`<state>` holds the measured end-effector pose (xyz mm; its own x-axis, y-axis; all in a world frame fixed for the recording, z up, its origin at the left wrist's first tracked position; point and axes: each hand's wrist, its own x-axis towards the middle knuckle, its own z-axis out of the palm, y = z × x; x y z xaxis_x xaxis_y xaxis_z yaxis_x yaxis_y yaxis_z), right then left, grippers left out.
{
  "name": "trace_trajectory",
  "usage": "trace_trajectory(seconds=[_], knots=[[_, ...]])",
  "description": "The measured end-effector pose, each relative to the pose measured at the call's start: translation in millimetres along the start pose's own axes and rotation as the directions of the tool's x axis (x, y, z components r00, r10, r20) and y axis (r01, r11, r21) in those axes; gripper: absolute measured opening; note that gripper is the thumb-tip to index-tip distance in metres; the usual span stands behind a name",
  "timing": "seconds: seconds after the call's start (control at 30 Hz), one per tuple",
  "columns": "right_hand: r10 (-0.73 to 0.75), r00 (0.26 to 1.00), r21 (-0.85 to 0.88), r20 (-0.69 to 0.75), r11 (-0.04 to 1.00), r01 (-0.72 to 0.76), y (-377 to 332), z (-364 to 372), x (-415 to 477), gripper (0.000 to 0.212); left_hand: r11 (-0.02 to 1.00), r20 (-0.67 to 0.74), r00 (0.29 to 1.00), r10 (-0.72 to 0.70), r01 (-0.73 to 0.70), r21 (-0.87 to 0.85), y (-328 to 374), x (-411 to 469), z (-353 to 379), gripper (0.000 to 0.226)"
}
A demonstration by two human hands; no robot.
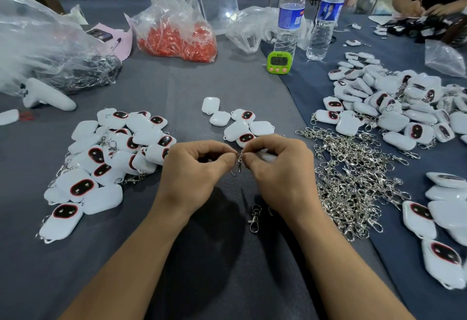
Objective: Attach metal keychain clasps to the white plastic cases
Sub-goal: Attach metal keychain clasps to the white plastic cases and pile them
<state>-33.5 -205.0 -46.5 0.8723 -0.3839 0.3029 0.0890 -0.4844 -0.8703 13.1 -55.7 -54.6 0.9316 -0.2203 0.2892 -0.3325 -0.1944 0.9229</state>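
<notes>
My left hand [194, 168] and my right hand [280, 168] meet over the middle of the grey cloth, and both pinch one metal keychain clasp [238, 164] that hangs down between the fingertips. My right hand also seems to hold a white case [268, 157], mostly hidden under its fingers. Several loose white plastic cases [237, 124] lie just beyond my hands. A heap of cases with clasps on them [106, 158] lies to the left. A tangle of silver clasps [353, 178] is spread to the right. One spare clasp [254, 218] lies below my right wrist.
More white cases [394, 107] are piled at the right. At the back stand a green timer [277, 62], two water bottles [289, 14], a bag of orange parts [177, 37] and a big clear bag [50, 49]. Another person's hands [424, 6] work at the far right.
</notes>
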Motion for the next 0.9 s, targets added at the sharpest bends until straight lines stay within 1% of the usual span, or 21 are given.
trace_trajectory(seconds=[0.03,0.1,0.13,0.2,0.23,0.4,0.47,0.53,0.63,0.77,0.9], knots=[[-0.030,1.000,-0.005,0.000,1.000,0.030,-1.9,-0.5,-0.7,0.026,1.000,0.018,1.000,-0.002,0.002,-0.002,0.0,0.0,-1.0,0.012],[-0.083,0.996,-0.041,-0.008,0.996,0.083,-4.5,-1.3,-2.3,0.035,1.000,0.043,0.999,-0.001,0.001,-0.008,-0.1,-0.4,-1.6,0.012],[-0.100,0.995,-0.059,-0.008,0.993,0.099,-4.7,-1.6,-2.5,0.034,1.000,0.050,0.999,0.000,0.001,-0.010,0.1,-0.8,-1.6,0.012],[-0.125,0.992,-0.079,0.001,0.989,0.125,-3.6,-2.2,-2.2,0.022,1.000,0.062,0.998,-0.006,0.006,-0.008,1.2,-1.3,-1.0,0.010],[-0.142,0.990,-0.091,0.006,0.986,0.142,-3.2,-2.8,-2.1,0.019,1.000,0.069,0.998,-0.009,0.009,-0.006,2.0,-1.7,-1.0,0.009],[-0.213,0.976,-0.128,0.047,0.968,0.217,-4.8,-4.5,-1.9,0.017,1.000,0.103,0.994,-0.021,0.022,-0.014,3.6,-1.8,-3.3,0.014],[-0.224,0.972,-0.128,0.068,0.964,0.232,-5.4,-4.3,-1.9,0.017,1.000,0.121,0.992,-0.021,0.023,-0.015,4.0,-1.8,-4.1,0.019],[-0.230,0.969,-0.128,0.086,0.962,0.240,-5.7,-3.9,-1.8,0.016,0.999,0.124,0.992,-0.033,0.036,-0.018,4.7,-2.0,-3.9,0.017],[-0.231,0.970,-0.126,0.074,0.963,0.239,-5.2,-4.9,-1.3,0.017,0.998,0.129,0.991,-0.043,0.047,-0.030,5.8,-2.3,-4.1,0.016],[-0.233,0.969,-0.139,0.083,0.960,0.243,-4.7,-4.9,-1.4,0.017,0.999,0.142,0.989,-0.034,0.033,0.012,6.5,-2.6,-5.3,0.016],[-0.248,0.964,-0.155,0.098,0.953,0.261,-5.6,-4.8,-1.9,0.019,0.998,0.136,0.989,-0.064,0.064,0.005,7.4,-3.2,-4.5,0.017]])
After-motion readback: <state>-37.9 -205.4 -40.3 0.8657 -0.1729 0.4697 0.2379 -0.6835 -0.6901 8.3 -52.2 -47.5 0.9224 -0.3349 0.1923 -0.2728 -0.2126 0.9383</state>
